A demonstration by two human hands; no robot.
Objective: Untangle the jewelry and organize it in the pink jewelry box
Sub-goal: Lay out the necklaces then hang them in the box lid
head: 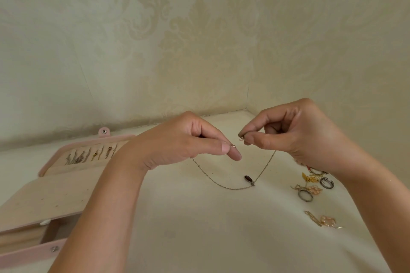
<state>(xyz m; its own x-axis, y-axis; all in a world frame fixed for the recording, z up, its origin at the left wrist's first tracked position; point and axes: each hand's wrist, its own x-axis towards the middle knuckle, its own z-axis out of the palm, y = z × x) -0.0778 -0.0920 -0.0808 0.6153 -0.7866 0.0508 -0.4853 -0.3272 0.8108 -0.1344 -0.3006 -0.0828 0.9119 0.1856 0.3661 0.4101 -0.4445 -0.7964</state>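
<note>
Mid frame: left hand (190, 139) & right hand (295, 133) each pinch an end of the necklace (221, 185). Thin, floppy, light; hold by ends.

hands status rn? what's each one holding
Left hand: closed, pinching one end of the thin chain necklace.
Right hand: closed, pinching the necklace's other end; its dark pendant hangs low between them.

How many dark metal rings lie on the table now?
2. One dark ring lies right of the gold piece; the other dark ring lies nearer, beside the pink flower piece. The right hand may hide more.
</note>
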